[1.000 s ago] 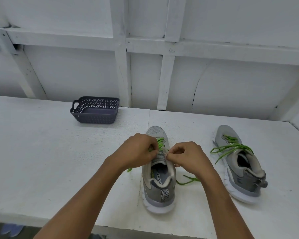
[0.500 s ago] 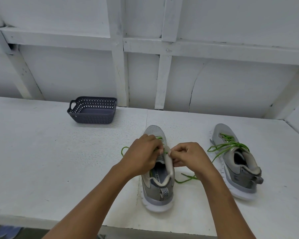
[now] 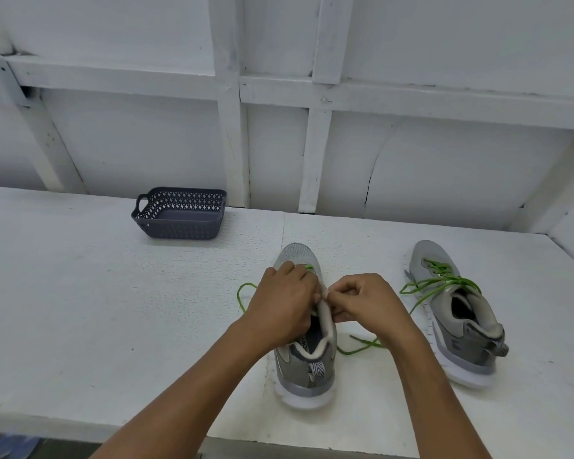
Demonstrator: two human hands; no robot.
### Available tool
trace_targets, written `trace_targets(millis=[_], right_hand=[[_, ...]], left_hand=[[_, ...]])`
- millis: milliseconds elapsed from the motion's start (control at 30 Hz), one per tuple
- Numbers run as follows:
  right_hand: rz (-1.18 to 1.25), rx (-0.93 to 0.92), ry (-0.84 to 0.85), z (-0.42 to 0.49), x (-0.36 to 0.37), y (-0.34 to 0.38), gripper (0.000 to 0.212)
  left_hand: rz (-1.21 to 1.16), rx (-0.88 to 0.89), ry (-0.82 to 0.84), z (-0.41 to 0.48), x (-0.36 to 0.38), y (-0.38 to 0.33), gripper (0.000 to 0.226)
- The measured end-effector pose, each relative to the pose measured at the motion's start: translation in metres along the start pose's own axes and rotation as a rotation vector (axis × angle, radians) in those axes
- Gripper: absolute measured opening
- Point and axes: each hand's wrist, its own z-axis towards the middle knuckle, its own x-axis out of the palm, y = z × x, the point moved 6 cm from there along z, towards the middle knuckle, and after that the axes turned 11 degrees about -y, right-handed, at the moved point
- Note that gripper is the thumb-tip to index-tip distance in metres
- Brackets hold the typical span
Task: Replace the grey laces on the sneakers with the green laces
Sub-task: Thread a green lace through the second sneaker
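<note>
1. The left hand (image 3: 284, 306) is curled down over the laced part of the shoe (image 3: 304, 366). Its fingers wrap the upper, so we read it as gripping the shoe.
2. The right hand (image 3: 368, 303) meets it knuckle to knuckle. Its thumb and fingers pinch tight on the pale top edge of the shoe's upper, right where the two hands touch.
3. The green lace (image 3: 242, 294) lies right at the grip. One loop comes out from under the left hand on the shoe's left side, and a loose end trails on the shoe's right side, passing under the right wrist. A bit of green also shows at the front eyelets, just past the left knuckles. The fingers hide the pinch, so we cannot tell whether either hand has the lace itself between its fingertips.
4. The shoe stands upright with its heel toward us and its toe away, and the left hand half covers its opening.
5. To the shoe's right, well apart, stands a second shoe (image 3: 461, 342), also upright. It is threaded with a second lace (image 3: 441, 283), green too, whose loose loops spill toward the shoe.
6. Beyond the shoe's toe and off to its left sits a dark basket (image 3: 179, 226), well apart from it.
7. Under the shoe we see the white table (image 3: 80, 309), and past the shoe's toe a white wall (image 3: 444, 177) with raised ribs.
</note>
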Motion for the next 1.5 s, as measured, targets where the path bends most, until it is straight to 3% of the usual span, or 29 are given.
trace_targets(millis=[233,333,533,600,667,767,833,967,1067,1100,1167,1233,1333,1400,1500], right_hand=[[0.029,0.016,0.034,0.005,0.001,-0.004,0.014],[0.108,0.044,-0.091,0.010,-0.004,-0.004,0.018],[0.909,0.308,-0.239,0.020,-0.024,-0.012,0.024],[0.778,0.277,-0.258,0.025,-0.033,-0.015,0.023],[0.431,0.133,-0.182,0.027,-0.037,-0.010,0.015],[-0.079,-0.088,0.114,0.020,-0.025,-0.004,0.019],[-0.212,-0.148,0.256,0.013,-0.014,-0.003,0.012],[0.053,-0.116,0.172,0.019,-0.013,0.002,0.017],[0.733,0.158,0.089,0.026,-0.017,0.001,0.026],[0.834,0.214,0.037,0.029,-0.021,-0.002,0.026],[0.713,0.212,-0.011,0.032,-0.030,-0.007,0.025],[0.361,0.101,0.037,0.032,-0.035,-0.008,0.023],[-0.076,-0.059,0.292,0.020,-0.020,-0.010,0.010],[-0.074,-0.097,0.337,0.017,-0.011,-0.010,0.009],[0.259,-0.048,0.205,0.026,-0.020,-0.008,0.009]], left_hand=[[-0.166,-0.050,0.051,0.001,-0.004,0.009,0.015],[-0.218,-0.076,0.070,0.002,-0.012,0.019,0.033],[-0.493,-0.361,-0.147,0.004,-0.030,0.049,0.017],[-0.511,-0.418,-0.218,0.007,-0.037,0.060,0.018],[-0.522,-0.463,-0.271,0.011,-0.043,0.070,0.016],[-0.556,-0.507,-0.306,0.014,-0.048,0.079,0.013],[-0.616,-0.527,-0.304,0.016,-0.048,0.079,0.009],[-0.635,-0.441,-0.165,0.017,-0.040,0.067,0.004],[-0.552,-0.347,0.067,0.012,-0.023,0.057,0.019],[-0.531,-0.322,0.127,0.010,-0.018,0.054,0.024],[-0.511,-0.292,0.183,0.008,-0.013,0.052,0.030],[-0.499,-0.278,0.202,0.007,-0.011,0.051,0.034],[-0.483,-0.260,0.216,0.009,-0.011,0.051,0.039],[-0.481,-0.262,0.227,0.010,-0.011,0.052,0.041],[-0.496,-0.289,0.234,0.009,-0.009,0.055,0.039]])
